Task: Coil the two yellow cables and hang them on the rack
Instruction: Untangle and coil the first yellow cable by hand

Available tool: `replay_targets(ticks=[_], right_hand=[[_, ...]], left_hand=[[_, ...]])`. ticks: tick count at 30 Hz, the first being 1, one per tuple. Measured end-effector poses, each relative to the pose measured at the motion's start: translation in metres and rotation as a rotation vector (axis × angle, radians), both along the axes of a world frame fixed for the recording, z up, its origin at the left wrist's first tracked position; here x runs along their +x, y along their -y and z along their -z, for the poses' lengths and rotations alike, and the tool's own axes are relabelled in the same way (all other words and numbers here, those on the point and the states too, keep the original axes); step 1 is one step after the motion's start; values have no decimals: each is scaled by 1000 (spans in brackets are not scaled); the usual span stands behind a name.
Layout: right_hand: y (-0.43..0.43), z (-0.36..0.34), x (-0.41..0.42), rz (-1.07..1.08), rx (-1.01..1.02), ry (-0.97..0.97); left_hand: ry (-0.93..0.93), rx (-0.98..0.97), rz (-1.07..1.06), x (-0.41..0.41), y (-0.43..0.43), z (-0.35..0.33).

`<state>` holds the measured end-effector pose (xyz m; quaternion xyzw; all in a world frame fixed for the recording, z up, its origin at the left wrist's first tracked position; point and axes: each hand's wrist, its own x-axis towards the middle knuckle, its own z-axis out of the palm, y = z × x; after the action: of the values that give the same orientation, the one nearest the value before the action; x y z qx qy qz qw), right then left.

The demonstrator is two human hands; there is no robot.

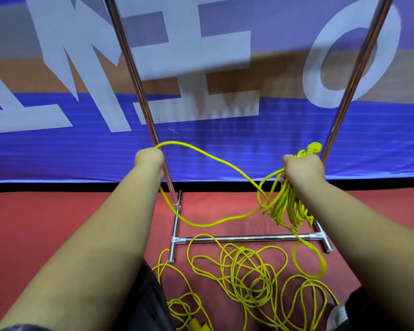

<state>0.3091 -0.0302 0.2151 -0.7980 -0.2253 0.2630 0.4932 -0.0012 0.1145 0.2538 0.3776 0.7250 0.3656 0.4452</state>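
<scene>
My right hand (302, 167) grips a bundle of yellow cable loops (287, 206) that hangs down below my fist, with a knotted end sticking up above it. From that bundle a single strand of yellow cable (215, 160) arcs over to my left hand (150, 158), which grips it at the same height. The strand then drops from my left hand and sags toward the floor. A loose tangle of yellow cable (246, 271) lies on the red floor between my feet. The metal rack (244, 239) stands right in front of me, its two uprights beside my hands.
A blue banner (225, 151) with large white letters stands close behind the rack. The rack's base bars rest on the red floor (58, 211). My dark trouser legs and a shoe (337, 316) show at the bottom edge.
</scene>
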Motion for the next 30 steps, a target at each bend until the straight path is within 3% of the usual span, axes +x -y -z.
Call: replay_targets(ticks=[3, 4, 7, 9, 12, 17, 20, 26, 30], right_hand=[[-2, 0, -3, 6, 9, 17], [-3, -1, -4, 4, 5, 14], [-5, -1, -6, 1, 16, -10], [-5, 1, -7, -6, 31, -18], [-6, -1, -11, -8, 40, -26], [-6, -4, -12, 5, 30, -56], [-5, -5, -9, 20, 21, -56], [-4, -4, 0, 56, 15, -62], [0, -5, 1, 58, -7, -16]], left_hand=[[-739, -169, 215, 28, 13, 19], [-887, -134, 300, 41, 24, 26], [-1113, 147, 721, 77, 68, 32], [-1130, 281, 1078, 89, 79, 36], [-884, 259, 1364, 109, 95, 43], [-817, 267, 1385, 123, 108, 59], [-642, 273, 1342, 119, 102, 56], [129, 309, 874, 91, 73, 9], [795, 258, 306, 70, 43, -19]])
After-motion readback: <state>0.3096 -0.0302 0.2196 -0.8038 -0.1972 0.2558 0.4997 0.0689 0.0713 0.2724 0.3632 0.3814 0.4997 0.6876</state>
